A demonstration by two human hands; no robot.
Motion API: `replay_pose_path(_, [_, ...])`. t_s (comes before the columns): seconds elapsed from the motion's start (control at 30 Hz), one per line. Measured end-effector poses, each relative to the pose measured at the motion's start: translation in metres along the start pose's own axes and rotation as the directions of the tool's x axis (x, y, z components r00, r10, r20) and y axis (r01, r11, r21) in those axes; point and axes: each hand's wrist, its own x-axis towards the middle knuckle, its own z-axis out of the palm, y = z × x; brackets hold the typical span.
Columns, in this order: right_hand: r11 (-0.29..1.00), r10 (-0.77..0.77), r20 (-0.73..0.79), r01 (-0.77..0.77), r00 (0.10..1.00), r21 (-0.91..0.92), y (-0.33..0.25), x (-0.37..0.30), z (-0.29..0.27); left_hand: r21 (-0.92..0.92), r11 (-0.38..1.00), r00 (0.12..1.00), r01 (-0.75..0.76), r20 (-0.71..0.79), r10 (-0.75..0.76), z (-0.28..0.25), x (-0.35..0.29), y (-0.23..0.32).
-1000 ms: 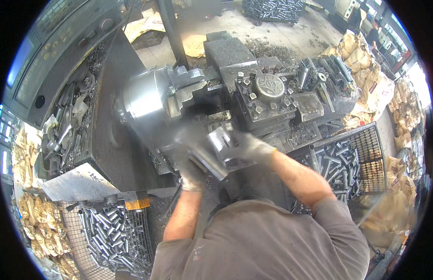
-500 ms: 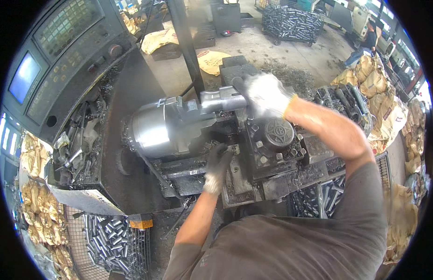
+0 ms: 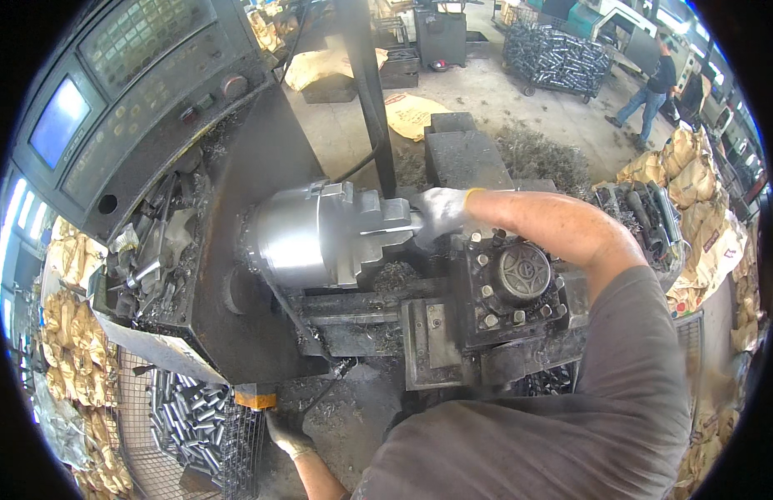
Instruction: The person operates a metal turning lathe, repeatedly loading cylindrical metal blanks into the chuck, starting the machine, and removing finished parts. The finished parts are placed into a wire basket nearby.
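Note:
In a pale, soiled glove, my right hand (image 3: 441, 212) is at the outer end of the lathe chuck's stepped jaws (image 3: 382, 218). Its fingers are closed round the end of a shiny metal workpiece (image 3: 416, 221), most of which the jaws and the glove hide. The round steel chuck (image 3: 291, 237) faces right toward that hand. Low at the left, my gloved left hand (image 3: 288, 438) is just beneath an orange-yellow block (image 3: 255, 397), beside the wire basket (image 3: 251, 450). I cannot make out its fingers clearly.
A square tool post (image 3: 507, 292) with several bolts stands right of the chuck, below my right forearm. Short metal cylinders (image 3: 186, 421) fill the basket. The control panel (image 3: 136, 108) rises at the left. A person (image 3: 653, 92) stands at the far right near a loaded cart (image 3: 557, 57).
My right hand has moved down and toward the chuck, bringing the workpiece between its jaws. My left hand has left the area below the chuck and dropped down left beside the basket.

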Motion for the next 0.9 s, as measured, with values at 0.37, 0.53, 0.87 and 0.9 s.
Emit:
replay_pose_path(0.37, [0.986, 0.118, 0.035, -0.121, 0.992, 0.116, -0.009, -0.001, 0.003, -0.173, 0.923, 0.908, 0.343, 0.312, -0.279, -0.013, 0.014, 0.07])
replay_pose_path(0.53, [0.953, 0.212, 0.051, -0.218, 0.976, 0.212, -0.027, -0.025, -0.012, 0.162, 0.949, 0.96, -0.269, 0.128, 0.25, -0.011, 0.033, 0.033])
replay_pose_path(0.87, [0.911, 0.249, -0.587, 0.019, 0.77, 0.411, -0.121, -0.219, 0.014, 0.421, 0.075, 0.273, -0.904, 0.434, 0.859, 0.019, -0.05, 0.104])
replay_pose_path(0.9, [0.936, 0.138, -0.662, 0.121, 0.736, 0.331, -0.124, -0.236, 0.034, 0.313, -0.066, 0.1, -0.947, 0.485, 0.869, 0.048, -0.066, 0.122])
